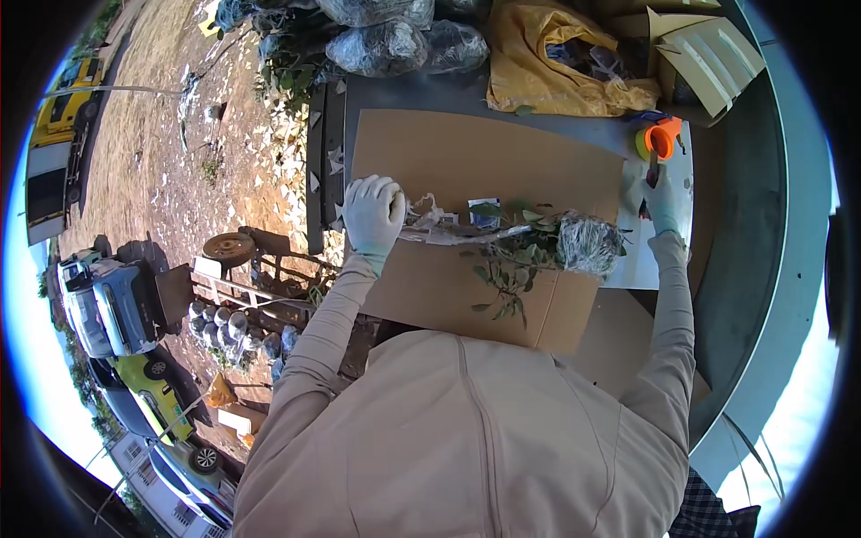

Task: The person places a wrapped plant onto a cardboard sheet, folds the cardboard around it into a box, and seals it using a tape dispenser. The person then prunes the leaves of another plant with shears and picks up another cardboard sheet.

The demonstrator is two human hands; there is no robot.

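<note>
A leafy plant [516, 264] lies across a flat cardboard sheet [448, 148], its root ball [587, 244] wrapped in clear film and its stem [457, 235] in plastic. My left hand [372, 215], in a pale glove, is closed at the stem's left end; what lies inside the fist is largely hidden. My right hand [662, 202], gloved too, is closed around a tool with red parts [653, 170], just below an orange tape dispenser [662, 139]. A small blue and white label [484, 213] lies behind the stem.
Film-wrapped bundles [377, 49] and a yellow-orange sack [538, 63] stand along the far side, with an open cardboard box [708, 63] at the far right. Left of the table are a wheeled cart [260, 291], wrapped bundles on the ground and parked vehicles [112, 305].
</note>
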